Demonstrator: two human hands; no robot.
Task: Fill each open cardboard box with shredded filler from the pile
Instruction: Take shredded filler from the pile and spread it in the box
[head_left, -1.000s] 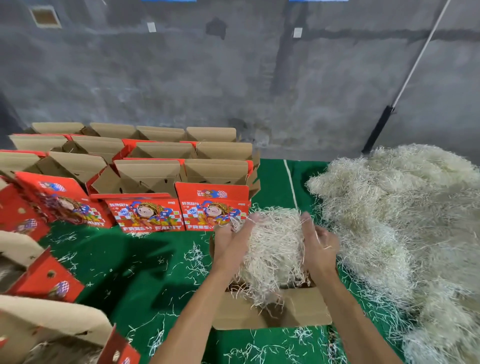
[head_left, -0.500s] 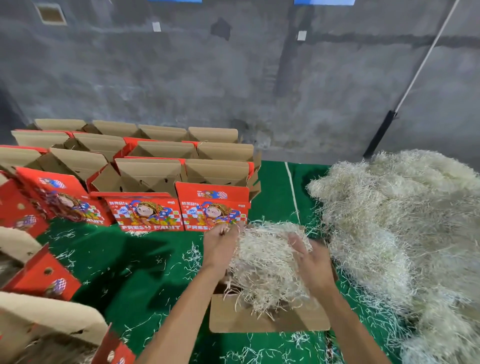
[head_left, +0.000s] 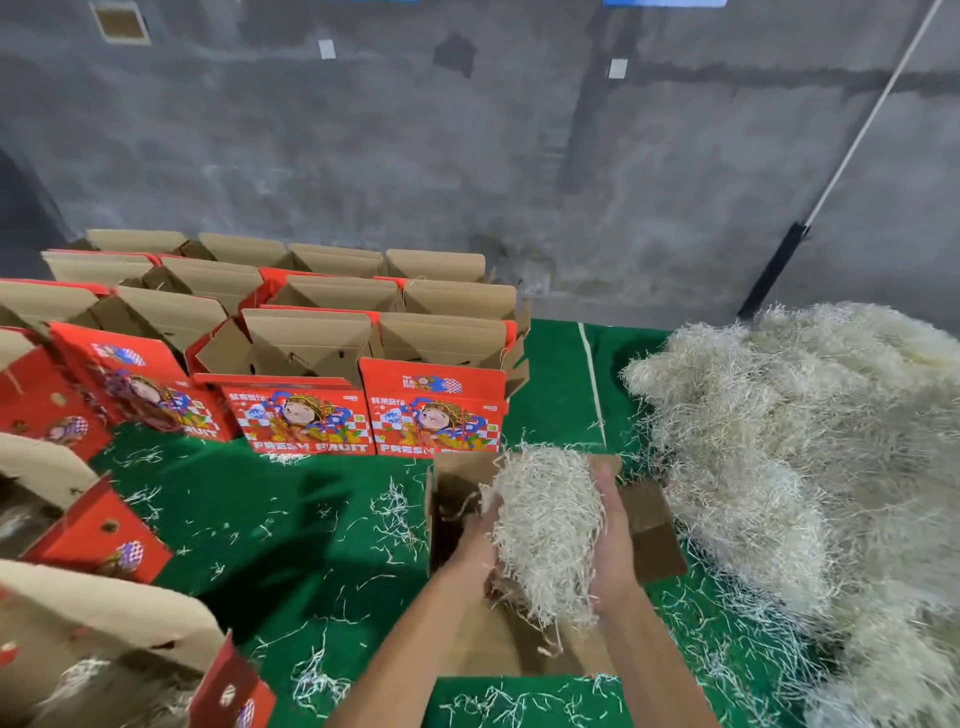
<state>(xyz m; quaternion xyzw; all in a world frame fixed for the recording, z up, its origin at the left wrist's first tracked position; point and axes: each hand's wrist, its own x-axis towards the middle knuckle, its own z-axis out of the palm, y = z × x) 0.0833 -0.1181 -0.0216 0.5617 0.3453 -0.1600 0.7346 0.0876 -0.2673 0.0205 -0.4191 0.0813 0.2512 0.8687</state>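
Green felt covers the counter (head_left: 291, 525), with loose pale strands scattered over it and a grey concrete wall (head_left: 467, 156) far behind. Nearest, at the lower left, a box (head_left: 104, 639) with some filler already inside sits partly out of frame. Near centre, the open cardboard box (head_left: 649, 530) stands with its flaps spread; both forearms reach in over its near flap. Left hand (head_left: 475, 545) and right hand (head_left: 615, 545) face each other, palms inward, holding a clump of shredded filler (head_left: 545, 525) squeezed between them above the box mouth; the left fingers are mostly buried in the strands, so their exact curl cannot be read. Risk, as a judgement: the clump looks bulkier than the hands can enclose, and strands hang off its near end, so a loose release or an off-centre drop would shed filler over the flaps and onto the felt. Pressing down hard could also fold a side flap inward and trap filler under it. Just right of the box, the pile (head_left: 805, 467) spreads to the frame edge, close enough that a stray elbow could drag more strands off it. Farther left, rows of open red printed boxes (head_left: 363, 364) stand packed together; whether they hold any filler cannot be seen from this angle.
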